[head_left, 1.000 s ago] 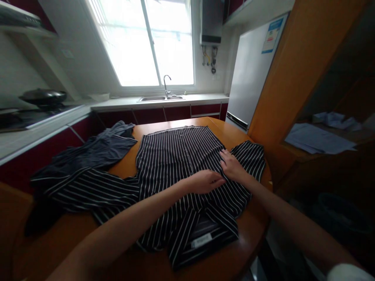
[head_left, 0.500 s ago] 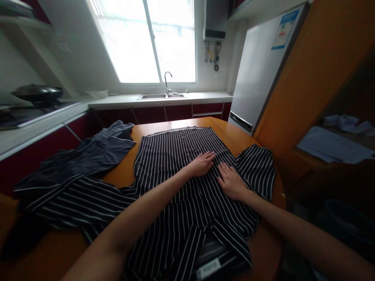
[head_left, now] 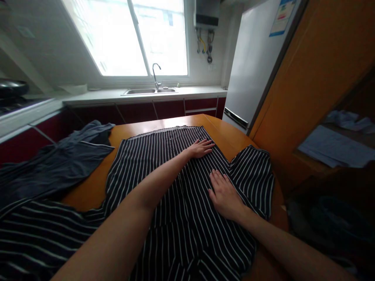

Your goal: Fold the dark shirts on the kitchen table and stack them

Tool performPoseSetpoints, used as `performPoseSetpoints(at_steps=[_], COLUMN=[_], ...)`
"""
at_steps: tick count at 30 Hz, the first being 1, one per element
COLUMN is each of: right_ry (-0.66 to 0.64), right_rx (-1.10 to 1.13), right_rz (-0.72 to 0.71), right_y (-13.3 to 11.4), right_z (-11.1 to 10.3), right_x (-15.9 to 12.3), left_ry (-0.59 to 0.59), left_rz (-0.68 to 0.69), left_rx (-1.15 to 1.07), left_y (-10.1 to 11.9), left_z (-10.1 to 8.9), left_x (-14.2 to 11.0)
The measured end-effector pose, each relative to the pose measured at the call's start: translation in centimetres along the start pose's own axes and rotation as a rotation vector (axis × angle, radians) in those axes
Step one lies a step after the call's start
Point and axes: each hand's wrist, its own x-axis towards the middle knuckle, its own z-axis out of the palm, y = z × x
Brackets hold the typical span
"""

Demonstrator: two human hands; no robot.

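A black shirt with white stripes (head_left: 164,168) lies spread flat on a round orange wooden table (head_left: 222,134). My left hand (head_left: 200,148) rests palm down on the shirt's far right part, fingers stretched out. Nearer to me, my right hand (head_left: 224,193) lies flat on the cloth beside the right sleeve (head_left: 253,171), fingers spread. Neither hand holds anything. The shirt's left sleeve (head_left: 43,226) trails off to the lower left.
A dark grey garment (head_left: 58,164) lies on the table's left side. Behind it run a counter with a sink and tap (head_left: 155,84) under a bright window. A white fridge (head_left: 252,74) and an orange cabinet wall (head_left: 316,70) stand to the right.
My left hand has slid away from me up the shirt, while my right hand has drawn back toward me. Both stay flat on the cloth. The camera has moved closer and tilted down.
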Motion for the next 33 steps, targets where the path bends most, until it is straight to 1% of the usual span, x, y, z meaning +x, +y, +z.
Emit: performPoseSetpoints(at_steps=[6,12,15,17,20,23,26,29,33], right_ry=[0.016,0.005,-0.019,-0.034,-0.045,-0.049,-0.049,-0.041,-0.026], right_rx=[0.049,0.088,0.103,0.115,0.125,0.121,0.101,0.090,0.084], right_rz=[0.017,0.025,0.031,0.031,0.039,0.048,0.047,0.048,0.050], right_y=[-0.2,-0.3,-0.4,-0.4,-0.6,-0.6,-0.7,-0.6,-0.6], right_z=[0.2,0.1,0.0,-0.2,-0.4,-0.5,-0.4,-0.3,-0.2], right_x=[-0.1,-0.2,-0.2,-0.1,0.0,0.0,0.1,0.1,0.2], left_ry=[0.063,0.119,0.156,0.181,0.218,0.247,0.247,0.220,0.146], left_rz=[-0.134,-0.334,-0.419,-0.453,-0.425,-0.339,-0.280,-0.257,-0.212], left_rx=[0.017,-0.021,-0.035,-0.040,-0.031,-0.003,0.017,0.012,-0.018], left_y=[-4.1,-6.8,-7.6,-7.8,-7.1,-5.3,-2.8,0.1,4.3], left_z=[-0.3,-0.3,-0.4,-0.7,-1.2,-1.4,-1.2,-0.7,0.2], left_x=[3.6,6.2,6.9,7.1,6.9,5.7,3.1,-1.0,-7.8])
